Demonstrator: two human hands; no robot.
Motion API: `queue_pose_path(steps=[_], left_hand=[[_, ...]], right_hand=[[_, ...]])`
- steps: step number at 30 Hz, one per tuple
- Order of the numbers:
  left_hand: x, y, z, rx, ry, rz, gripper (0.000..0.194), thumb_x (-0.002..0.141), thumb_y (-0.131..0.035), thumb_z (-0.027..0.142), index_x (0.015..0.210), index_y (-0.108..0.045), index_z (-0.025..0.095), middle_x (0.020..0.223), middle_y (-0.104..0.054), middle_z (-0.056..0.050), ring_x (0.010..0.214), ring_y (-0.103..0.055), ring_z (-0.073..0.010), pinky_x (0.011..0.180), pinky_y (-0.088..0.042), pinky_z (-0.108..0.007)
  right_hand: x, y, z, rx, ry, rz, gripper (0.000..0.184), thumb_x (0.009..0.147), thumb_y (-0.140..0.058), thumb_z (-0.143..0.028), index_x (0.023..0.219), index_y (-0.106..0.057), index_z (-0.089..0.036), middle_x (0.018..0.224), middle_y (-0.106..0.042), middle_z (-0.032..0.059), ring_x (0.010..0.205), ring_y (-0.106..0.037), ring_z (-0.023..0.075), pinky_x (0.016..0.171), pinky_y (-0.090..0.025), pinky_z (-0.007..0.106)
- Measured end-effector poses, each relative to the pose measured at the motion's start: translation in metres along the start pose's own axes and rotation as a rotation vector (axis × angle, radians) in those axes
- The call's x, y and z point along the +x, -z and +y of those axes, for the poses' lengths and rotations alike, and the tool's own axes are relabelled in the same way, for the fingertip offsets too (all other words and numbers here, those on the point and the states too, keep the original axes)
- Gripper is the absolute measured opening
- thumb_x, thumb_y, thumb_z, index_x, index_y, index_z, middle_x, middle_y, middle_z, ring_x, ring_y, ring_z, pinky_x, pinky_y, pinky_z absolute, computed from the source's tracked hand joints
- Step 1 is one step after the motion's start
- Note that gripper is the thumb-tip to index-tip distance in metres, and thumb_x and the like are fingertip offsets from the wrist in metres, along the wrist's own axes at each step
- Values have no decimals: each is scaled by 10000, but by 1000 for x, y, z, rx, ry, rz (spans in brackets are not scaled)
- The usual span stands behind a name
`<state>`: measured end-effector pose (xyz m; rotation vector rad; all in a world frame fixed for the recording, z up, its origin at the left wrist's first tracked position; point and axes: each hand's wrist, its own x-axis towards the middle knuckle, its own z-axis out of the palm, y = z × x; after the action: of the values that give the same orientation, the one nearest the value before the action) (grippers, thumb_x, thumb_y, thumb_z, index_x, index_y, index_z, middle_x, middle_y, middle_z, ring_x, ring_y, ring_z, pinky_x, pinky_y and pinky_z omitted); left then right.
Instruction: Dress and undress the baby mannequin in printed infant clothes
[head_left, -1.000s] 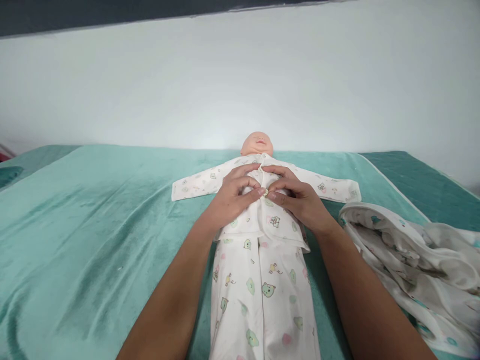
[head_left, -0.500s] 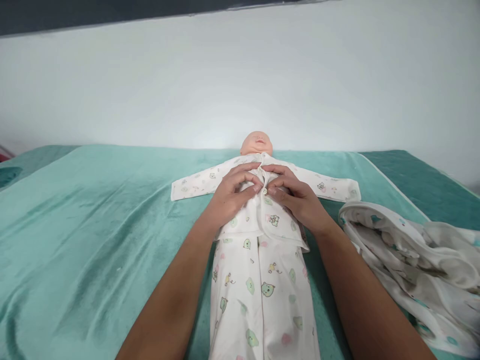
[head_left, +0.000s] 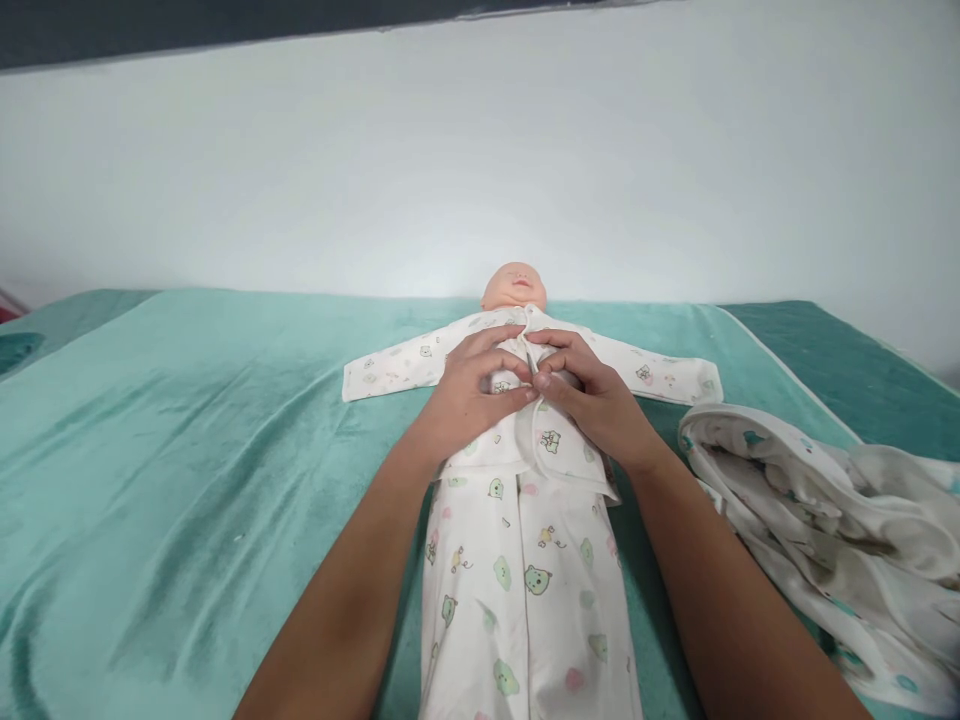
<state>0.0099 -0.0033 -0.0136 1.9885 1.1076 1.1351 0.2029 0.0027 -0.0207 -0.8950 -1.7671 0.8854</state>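
Taking the point where the two hands meet as the centre of the clock, a doll (head_left: 515, 287) lies on its back on a green cloth (head_left: 202, 480), its head at 12 o'clock and its white printed trousers (head_left: 487, 620) running down to 6. Its matching shirt (head_left: 487, 455) sits under the hands, the long sleeves stretched out toward 9 and 3. The left hand (head_left: 472, 385) comes in from 8 o'clock, its grip pinching the shirt's front edge between thumb and forefinger; the right hand (head_left: 596, 395) comes in from 4, its grip likewise pinching the front opening, the thumbs nearly touching. At 4 o'clock, beside the right forearm, lies a bunched white printed cloth (head_left: 832, 500). A pale wall (head_left: 480, 150) rises at 12, beyond the head.
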Motion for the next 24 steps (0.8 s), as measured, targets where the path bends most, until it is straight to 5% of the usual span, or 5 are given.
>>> queue_pose_path(steps=[8,13,16,20,24], left_hand=[[1,-1,-4,-181,15,76,76,853,-728,292,820,-694,233,1472,-563,-22,1434,-462,-235,1214,-350,-436],[5,0,-11,-373,159,430,103,878,-666,309,867,-636,212,1370,-648,-51,1232,-637,-211,1059,-502,-371],[6,6,-18,-448,279,695,125,869,-657,322,882,-609,207,1219,-718,-56,1120,-679,-193,1005,-526,-346],[5,17,-31,-555,337,1028,174,866,-657,352,893,-567,205,1063,-709,-48,1021,-682,-165,957,-542,-322],[4,24,-41,-428,378,1128,144,852,-639,312,907,-548,214,1011,-658,-25,963,-655,-146,916,-542,-312]], right_hand=[[2,-5,0,93,-90,113,168,848,-723,-364,748,-662,-243,1328,-645,27,1276,-553,263,1096,-397,438],[5,0,10,292,-299,531,174,783,-679,-332,679,-581,-235,1012,-718,23,970,-643,241,856,-529,385],[5,13,23,296,-330,751,206,772,-651,-382,678,-519,-256,733,-601,-1,828,-626,232,764,-551,376],[6,26,31,340,-291,813,210,798,-608,-412,717,-486,-261,757,-598,2,864,-652,243,777,-569,383],[5,20,24,273,-250,700,212,794,-687,-382,940,-612,-247,1083,-699,44,1071,-654,258,972,-526,424]])
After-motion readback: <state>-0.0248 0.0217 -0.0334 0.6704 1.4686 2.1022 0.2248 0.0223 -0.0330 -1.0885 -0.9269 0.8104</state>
